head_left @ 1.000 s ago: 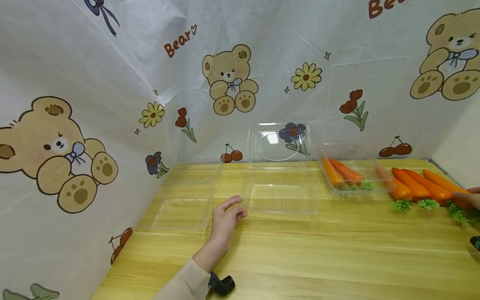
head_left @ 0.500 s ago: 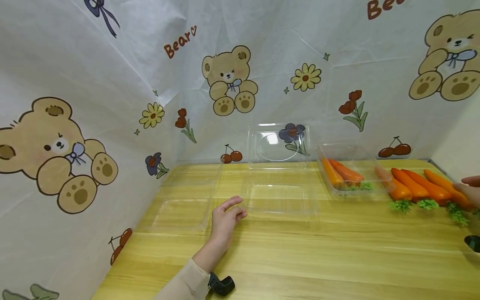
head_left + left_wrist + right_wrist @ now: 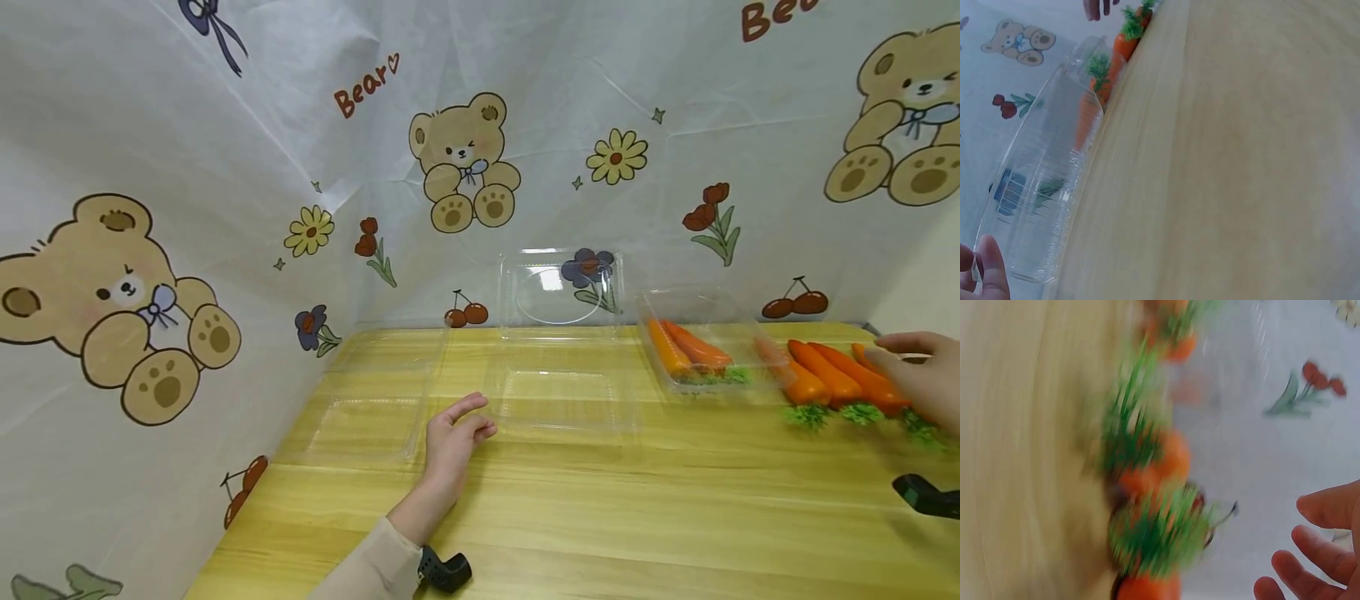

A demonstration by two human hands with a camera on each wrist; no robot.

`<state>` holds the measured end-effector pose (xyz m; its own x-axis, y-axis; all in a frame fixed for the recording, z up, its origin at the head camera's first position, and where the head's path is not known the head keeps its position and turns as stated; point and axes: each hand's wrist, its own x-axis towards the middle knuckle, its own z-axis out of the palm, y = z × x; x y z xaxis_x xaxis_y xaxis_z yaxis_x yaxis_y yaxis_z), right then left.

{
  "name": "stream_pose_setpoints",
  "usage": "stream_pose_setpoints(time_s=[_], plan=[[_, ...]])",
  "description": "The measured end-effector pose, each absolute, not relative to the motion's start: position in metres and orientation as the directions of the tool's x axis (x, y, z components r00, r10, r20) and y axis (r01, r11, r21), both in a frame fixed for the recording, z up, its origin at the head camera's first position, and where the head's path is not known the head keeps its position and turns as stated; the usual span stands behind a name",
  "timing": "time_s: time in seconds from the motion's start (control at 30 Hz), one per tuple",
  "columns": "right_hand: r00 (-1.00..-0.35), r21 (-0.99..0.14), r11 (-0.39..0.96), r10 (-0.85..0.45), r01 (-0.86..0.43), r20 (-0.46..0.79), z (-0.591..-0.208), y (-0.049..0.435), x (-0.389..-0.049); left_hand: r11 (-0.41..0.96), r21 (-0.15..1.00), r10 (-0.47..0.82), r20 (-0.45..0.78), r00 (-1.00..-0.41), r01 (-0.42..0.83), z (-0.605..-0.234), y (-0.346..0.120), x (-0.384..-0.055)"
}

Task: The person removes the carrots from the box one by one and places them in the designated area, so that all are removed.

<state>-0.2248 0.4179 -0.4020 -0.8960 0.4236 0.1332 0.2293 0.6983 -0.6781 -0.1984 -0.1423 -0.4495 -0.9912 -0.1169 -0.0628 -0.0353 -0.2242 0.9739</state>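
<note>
In the head view, my left hand [image 3: 452, 446] is at the left edge of a clear plastic clamshell box [image 3: 558, 423]. Its lid [image 3: 525, 325] is raised at the back. The left wrist view has the box's thin rim [image 3: 977, 265] between thumb and finger. My right hand [image 3: 930, 379] hovers over a row of orange carrots [image 3: 825, 375] with green tops, partly hiding those at the right end. Seen from the right wrist, its fingers [image 3: 1316, 550] are apart and hold nothing, beside blurred carrot tops [image 3: 1160, 531].
Right of the middle box, another clear box [image 3: 731, 385] contains carrots [image 3: 697, 346], beside the loose row. A further clear box [image 3: 367, 454] lies at the left. Behind the wooden table [image 3: 600, 525] hangs a white cloth [image 3: 540, 50] printed with bears.
My right hand has come from the right edge leftward over the carrot row and now covers part of it. My left hand and the boxes stay in place.
</note>
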Motion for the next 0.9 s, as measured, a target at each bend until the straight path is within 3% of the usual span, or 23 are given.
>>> stream_pose_setpoints(time_s=[0.17,0.47,0.9], plan=[[-0.929,-0.652,0.732,0.353,0.198,0.114,-0.382,0.379,-0.210,-0.223,0.974,-0.119,-0.064,-0.991,-0.037,-0.449,-0.141,-0.198],[-0.956,-0.593,0.805,0.154,-0.026,0.251,-0.379,0.324,-0.200,-0.228,0.973,-0.117,-0.060,-0.991,-0.032,-0.451,-0.142,-0.199],[-0.974,-0.707,0.680,-0.049,-0.196,0.222,-0.391,0.259,-0.191,-0.228,0.973,-0.121,-0.061,-0.991,-0.032,-0.454,-0.143,-0.200]])
